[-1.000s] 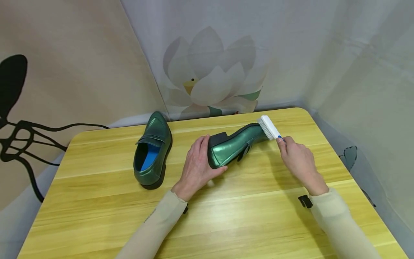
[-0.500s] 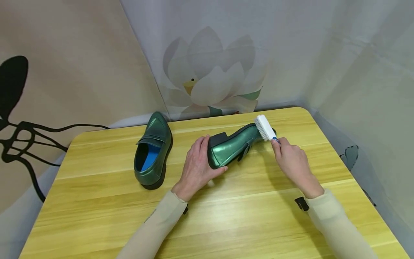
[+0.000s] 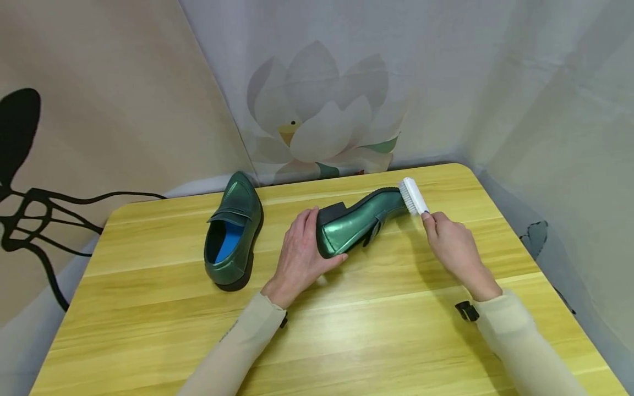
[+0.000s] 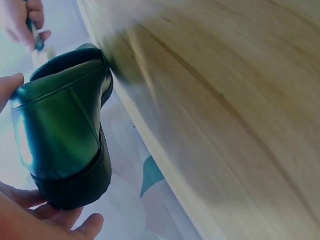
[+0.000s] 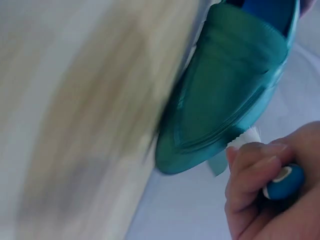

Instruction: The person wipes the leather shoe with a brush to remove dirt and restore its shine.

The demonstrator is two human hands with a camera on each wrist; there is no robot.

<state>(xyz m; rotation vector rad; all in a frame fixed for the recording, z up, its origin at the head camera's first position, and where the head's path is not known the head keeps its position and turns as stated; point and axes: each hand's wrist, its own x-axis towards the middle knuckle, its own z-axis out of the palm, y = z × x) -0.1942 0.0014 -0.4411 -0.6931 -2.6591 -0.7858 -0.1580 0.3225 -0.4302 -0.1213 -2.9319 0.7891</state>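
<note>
A shiny green loafer [image 3: 354, 223] lies tipped on its side, its black heel turned toward the back of the table and its toe to the right. My left hand [image 3: 304, 256] grips it round the heel, thumb on one side and fingers at the sole, as the left wrist view shows on the loafer's back [image 4: 60, 130]. My right hand [image 3: 454, 247] holds a white scrub brush [image 3: 414, 196] by its blue-ended handle [image 5: 285, 182]. The brush's white bristles [image 5: 246, 137] are right at the toe's side in the right wrist view.
The matching green loafer [image 3: 234, 231], with a blue insole, stands upright to the left on the wooden table [image 3: 342, 341]. A fabric curtain [image 3: 436, 71] with a flower print hangs behind the table's far edge.
The brush in my right hand slid left along the toe, then back right to the toe's tip. My left hand and the gripped loafer stay nearly still.
</note>
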